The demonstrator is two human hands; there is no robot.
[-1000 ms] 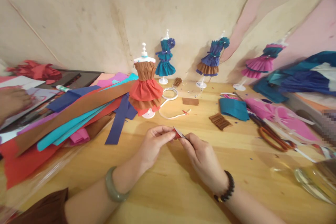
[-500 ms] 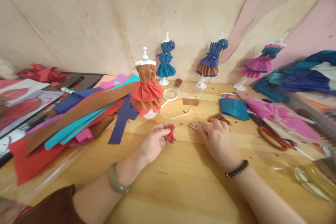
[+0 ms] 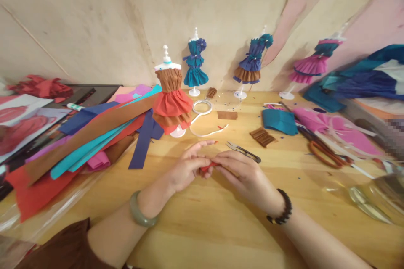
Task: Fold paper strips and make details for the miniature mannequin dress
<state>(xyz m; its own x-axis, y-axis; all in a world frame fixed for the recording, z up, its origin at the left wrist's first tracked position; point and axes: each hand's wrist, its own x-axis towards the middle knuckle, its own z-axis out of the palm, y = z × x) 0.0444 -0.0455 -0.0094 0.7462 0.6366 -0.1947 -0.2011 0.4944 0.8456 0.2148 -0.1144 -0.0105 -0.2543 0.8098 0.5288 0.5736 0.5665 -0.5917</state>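
A small gathered piece of red fabric [image 3: 206,168] is pinched between the thumb and fingers of my left hand [image 3: 186,170]. My right hand [image 3: 248,174] meets it from the other side, its closed fingertips on the same piece and partly hiding it. Just beyond my right hand lie thread snips [image 3: 249,154] with dark handles, blades pointing left. A pleated brown fabric piece [image 3: 262,136] sits behind the snips. Past my left hand stands a small dress form [image 3: 172,92] in a brown top and a layered red and brown skirt.
Three more dressed forms line the wall, among them a teal one [image 3: 195,63]. Fabric strips [image 3: 104,130] pile up at left. Orange-handled scissors [image 3: 328,155], pink fabric [image 3: 342,130] and a clear glass vessel [image 3: 375,201] occupy the right. A white cord roll [image 3: 202,107] lies behind my hands.
My right hand has left the thread snips, which now lie on the table, and has moved left to the red fabric. The view has shifted slightly.
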